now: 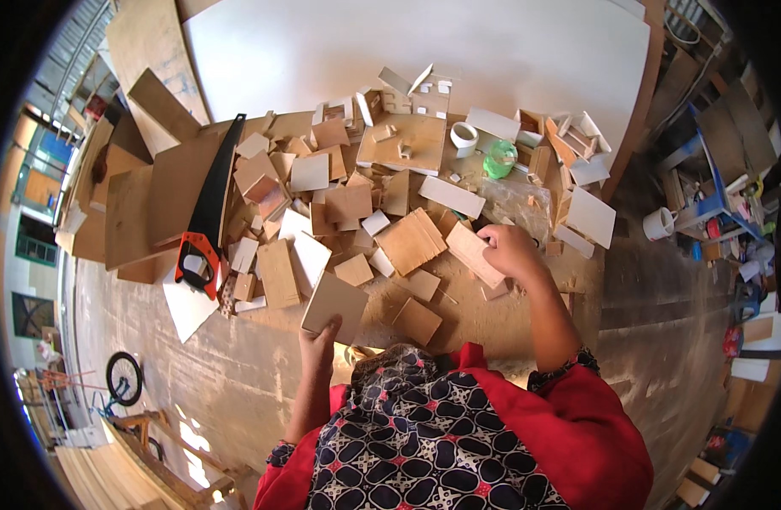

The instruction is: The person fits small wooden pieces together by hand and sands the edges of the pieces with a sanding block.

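Note:
In my left hand point(322, 337) is a square, light brown piece of board point(338, 299), gripped at its lower edge near the front of the workbench. My right hand point(511, 252) closes on the right end of a pale rectangular wood piece point(470, 253), which lies tilted among other offcuts. Between the hands are a larger grooved wood block point(412, 241) and a small brown board piece point(418, 320). A heap of wood offcuts point(348, 204) spreads over the bench beyond my left hand.
A handsaw with an orange handle point(198, 265) leans at the left of the heap. Farther back stand a white cup point(464, 139), a green plastic container point(499, 159) and a flat wooden board point(401, 143). A large white sheet point(416, 42) lies behind. A clear plastic bag point(518, 206) rests at right.

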Action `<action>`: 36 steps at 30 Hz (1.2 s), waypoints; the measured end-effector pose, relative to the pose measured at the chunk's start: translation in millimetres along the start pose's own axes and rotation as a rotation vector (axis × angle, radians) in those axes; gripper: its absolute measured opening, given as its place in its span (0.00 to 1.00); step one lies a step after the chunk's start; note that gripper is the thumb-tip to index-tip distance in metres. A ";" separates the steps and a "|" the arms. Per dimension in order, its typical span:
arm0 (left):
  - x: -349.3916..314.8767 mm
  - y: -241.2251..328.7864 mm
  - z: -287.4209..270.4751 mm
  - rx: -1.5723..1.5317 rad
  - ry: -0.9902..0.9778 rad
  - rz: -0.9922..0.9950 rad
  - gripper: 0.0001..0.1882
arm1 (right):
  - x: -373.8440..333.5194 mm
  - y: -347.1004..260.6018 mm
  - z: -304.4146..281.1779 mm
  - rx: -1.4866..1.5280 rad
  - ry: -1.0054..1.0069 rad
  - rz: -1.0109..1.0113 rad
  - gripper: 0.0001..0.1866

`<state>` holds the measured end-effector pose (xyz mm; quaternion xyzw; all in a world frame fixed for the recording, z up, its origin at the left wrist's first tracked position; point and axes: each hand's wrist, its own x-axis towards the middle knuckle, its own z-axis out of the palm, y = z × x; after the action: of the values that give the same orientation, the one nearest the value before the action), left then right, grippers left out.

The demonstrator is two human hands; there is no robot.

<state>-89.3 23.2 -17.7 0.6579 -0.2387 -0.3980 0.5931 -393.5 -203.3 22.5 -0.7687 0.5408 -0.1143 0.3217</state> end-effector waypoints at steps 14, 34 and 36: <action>31.8 21.0 5.5 -0.053 0.119 -0.047 0.22 | 87.9 -5.6 33.3 -0.303 0.256 -0.094 0.27; -6.4 63.7 139.4 -0.524 -0.547 0.025 0.41 | -52.3 -96.0 31.1 0.243 -0.031 -0.407 0.40; -9.2 66.6 140.3 -0.624 -0.532 -0.031 0.39 | -60.7 -97.7 28.4 0.157 0.009 -0.471 0.44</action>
<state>-197.1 -64.5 52.0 0.3242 -0.2415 -0.6163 0.6758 -328.2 -117.5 71.6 -0.8456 0.3378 -0.2311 0.3427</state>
